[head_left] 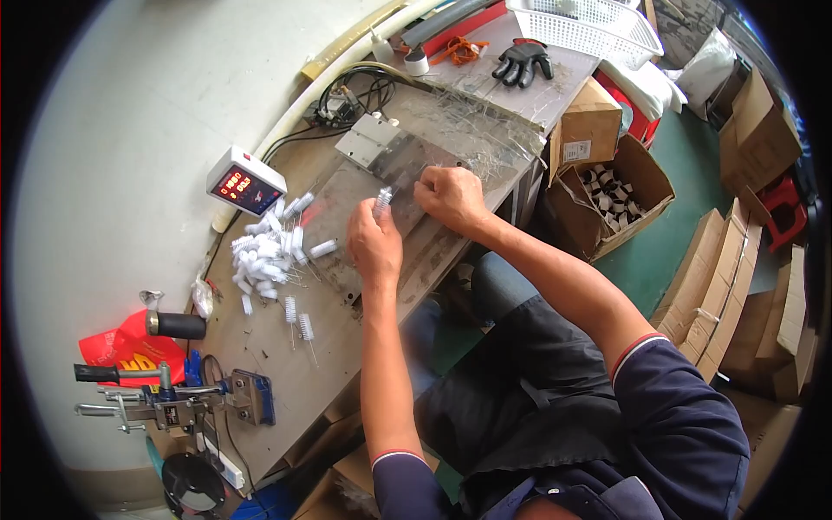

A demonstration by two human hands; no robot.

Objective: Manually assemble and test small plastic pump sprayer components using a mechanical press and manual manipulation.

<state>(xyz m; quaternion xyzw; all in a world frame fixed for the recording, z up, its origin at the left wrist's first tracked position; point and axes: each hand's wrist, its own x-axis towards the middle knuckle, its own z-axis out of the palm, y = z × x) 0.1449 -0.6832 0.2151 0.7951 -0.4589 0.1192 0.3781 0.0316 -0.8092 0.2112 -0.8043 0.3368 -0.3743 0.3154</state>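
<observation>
A small white wire-stemmed bristle brush (383, 200) stands up from the fingers of my left hand (375, 241), which is closed around its lower part. Just to its right, my right hand (452, 199) is curled with the fingertips pressed together; whatever they may pinch is hidden or too thin to make out. Both hands hover above a dark steel plate on the bench, near a light metal block (368, 140). Left of my left hand lies a loose pile of similar white brushes (264, 251), their thin wire stems pointing various ways. Two single brushes (306, 327) lie nearer me.
A white digital counter (246, 180) with red digits stands behind the pile. A clamp fixture (251, 397) sits at the bench's near left. Wire scraps (494, 139), a black-coated glove (523, 62) and a white basket (589, 30) are at the far end. Cardboard boxes (611, 195) stand right.
</observation>
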